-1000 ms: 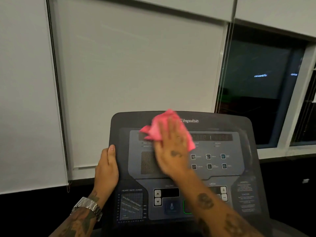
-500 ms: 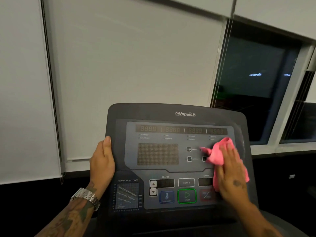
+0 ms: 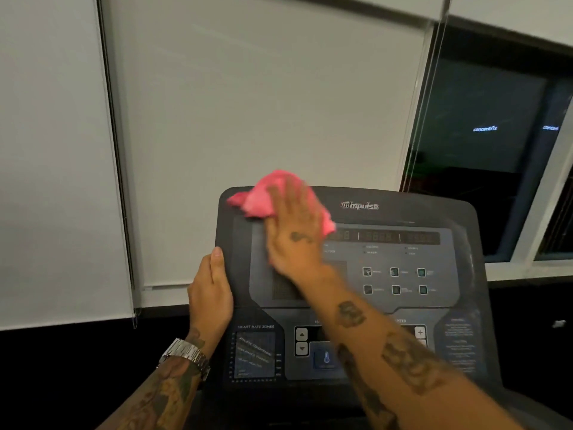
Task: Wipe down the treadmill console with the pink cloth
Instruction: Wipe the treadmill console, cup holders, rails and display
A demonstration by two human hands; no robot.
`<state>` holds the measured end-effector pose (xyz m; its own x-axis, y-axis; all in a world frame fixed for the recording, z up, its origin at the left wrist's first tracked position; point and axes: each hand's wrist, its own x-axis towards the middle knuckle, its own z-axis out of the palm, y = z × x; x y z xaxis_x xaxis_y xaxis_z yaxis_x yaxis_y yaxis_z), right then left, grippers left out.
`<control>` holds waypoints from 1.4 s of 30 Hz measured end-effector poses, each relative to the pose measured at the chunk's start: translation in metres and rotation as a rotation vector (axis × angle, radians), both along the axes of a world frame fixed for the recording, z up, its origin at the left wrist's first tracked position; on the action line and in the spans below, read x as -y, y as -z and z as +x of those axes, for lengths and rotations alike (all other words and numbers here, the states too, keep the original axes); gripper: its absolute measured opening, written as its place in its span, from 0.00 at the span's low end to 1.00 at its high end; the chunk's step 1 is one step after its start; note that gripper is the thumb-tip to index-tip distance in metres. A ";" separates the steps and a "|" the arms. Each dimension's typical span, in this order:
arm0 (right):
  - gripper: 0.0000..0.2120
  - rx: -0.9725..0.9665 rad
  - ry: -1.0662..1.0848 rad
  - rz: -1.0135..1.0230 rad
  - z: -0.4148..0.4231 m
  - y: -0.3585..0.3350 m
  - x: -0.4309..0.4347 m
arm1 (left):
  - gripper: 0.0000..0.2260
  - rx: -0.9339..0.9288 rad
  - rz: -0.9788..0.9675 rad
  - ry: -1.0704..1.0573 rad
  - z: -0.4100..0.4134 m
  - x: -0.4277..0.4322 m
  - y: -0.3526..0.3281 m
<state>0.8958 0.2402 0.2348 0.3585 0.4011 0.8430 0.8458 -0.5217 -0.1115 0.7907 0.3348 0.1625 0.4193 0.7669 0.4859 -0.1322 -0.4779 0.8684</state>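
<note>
The pink cloth (image 3: 263,198) sits at the upper left corner of the treadmill console (image 3: 403,212), bunched up and spilling past the top edge. The right hand (image 3: 294,234) lies flat on it, fingers straight, pressing it to the panel, a bit blurred. The left hand (image 3: 210,290) grips the console's left edge, just below the cloth. Most unwiped-looking panel lies to the right and below. Half a second ago the cloth was over by the right-side buttons, so it's swept across.

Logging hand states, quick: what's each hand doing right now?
Left hand: grips the console by its left edge.
Right hand: open, flat fingers pressing the pink cloth onto the console's top left.
</note>
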 end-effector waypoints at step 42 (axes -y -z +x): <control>0.29 0.020 -0.185 -0.378 0.075 0.177 0.352 | 0.33 -0.370 1.023 -0.178 0.120 0.161 -0.044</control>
<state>0.9712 -0.1117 0.0580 0.2365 0.7399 0.6297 0.9292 -0.3617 0.0760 0.9105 0.1737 0.2070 0.5936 0.1381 0.7929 0.1962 -0.9803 0.0238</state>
